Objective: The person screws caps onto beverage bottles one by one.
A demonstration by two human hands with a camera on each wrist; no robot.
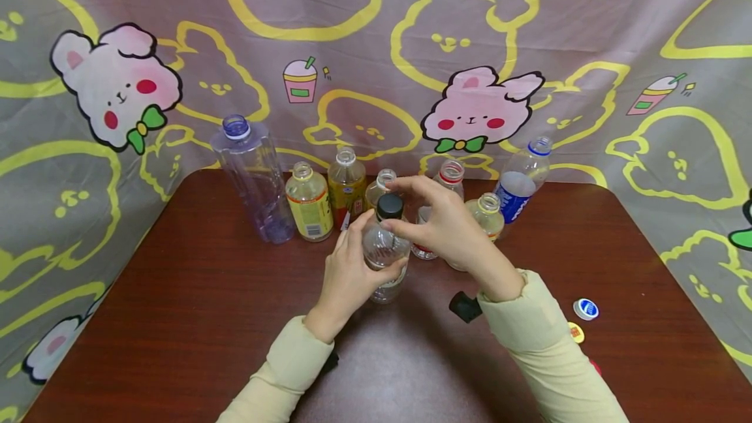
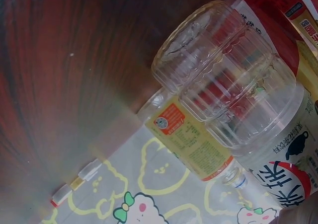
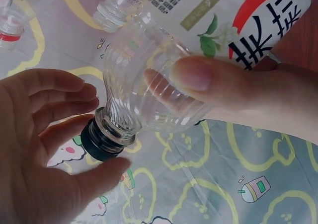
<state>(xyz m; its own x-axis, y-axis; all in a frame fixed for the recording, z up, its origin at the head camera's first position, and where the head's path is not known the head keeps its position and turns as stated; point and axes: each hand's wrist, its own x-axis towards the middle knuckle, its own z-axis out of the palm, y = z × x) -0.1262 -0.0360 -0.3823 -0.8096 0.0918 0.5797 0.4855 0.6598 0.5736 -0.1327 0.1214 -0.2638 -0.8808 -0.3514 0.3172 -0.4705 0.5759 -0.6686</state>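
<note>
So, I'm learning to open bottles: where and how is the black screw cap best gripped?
Probably around the sides of the black screw cap, coming from the right: it is short and round, atop the upright clear plastic bottle, which the left hand holds from the left.

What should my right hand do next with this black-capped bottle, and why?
Probably pinch the black cap and try twisting it loose: your left hand grips the clear bottle, your right hand is spread around the cap, the bottles behind show open mouths, and loose caps lie on the table.
</note>
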